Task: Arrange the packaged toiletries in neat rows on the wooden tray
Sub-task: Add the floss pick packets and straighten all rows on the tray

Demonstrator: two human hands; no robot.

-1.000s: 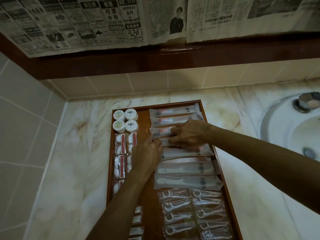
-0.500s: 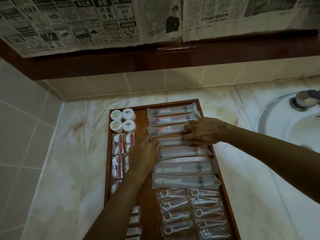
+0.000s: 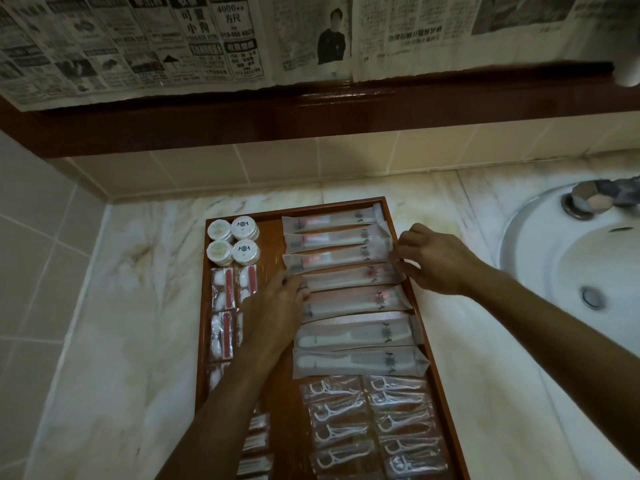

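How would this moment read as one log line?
step: squaring long packets | left hand: on packets' left ends | right hand: pinching right ends | wooden tray: rows mostly neat

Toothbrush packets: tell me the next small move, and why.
Probably square the fourth toothbrush packet with those above. The left hand touches its left end, the right hand pinches the right ends, and it lies slightly skewed in the wooden tray.

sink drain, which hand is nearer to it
Right. The right hand is at the tray's sink-side edge, beside the sink drain; the left hand lies farther off, mid-tray.
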